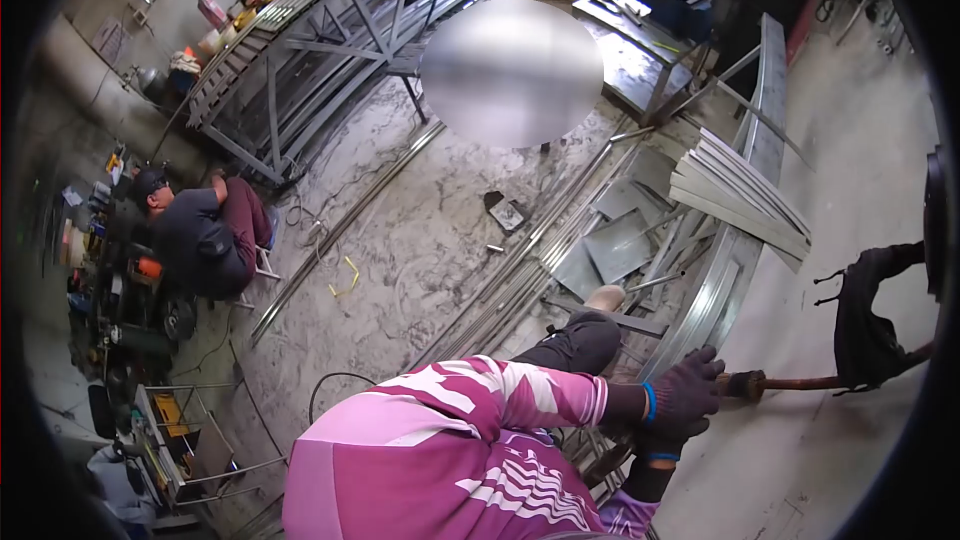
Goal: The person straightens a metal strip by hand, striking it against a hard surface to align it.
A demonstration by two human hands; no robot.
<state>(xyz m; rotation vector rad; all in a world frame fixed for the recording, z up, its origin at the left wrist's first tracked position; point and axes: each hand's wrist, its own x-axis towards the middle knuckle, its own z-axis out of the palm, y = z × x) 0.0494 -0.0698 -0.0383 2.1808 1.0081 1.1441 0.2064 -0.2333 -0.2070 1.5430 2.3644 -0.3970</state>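
Note:
My left hand (pixel 686 392), in a dark glove with a blue band at the wrist, is at the lower right with its fingers curled. What it grips is hidden. Just below and against it is my right hand (pixel 672 440), also gloved and banded in blue; its fingers are mostly covered. A brown rod (pixel 800 383) with a dark, rough end (pixel 742 385) lies right beside the left fingertips. Whether either hand touches the rod is unclear. Long metal channels (pixel 715 300) extend just above my hands.
A seated person (pixel 205 235) is at the left beside cluttered tools. Metal sheets (pixel 615 245), pale strips (pixel 740 190) and long bars (pixel 490 300) lie on the right side. A metal rack (pixel 272 115) stands upper left, a worktable (pixel 640 75) upper right. A blurred oval hides the top middle.

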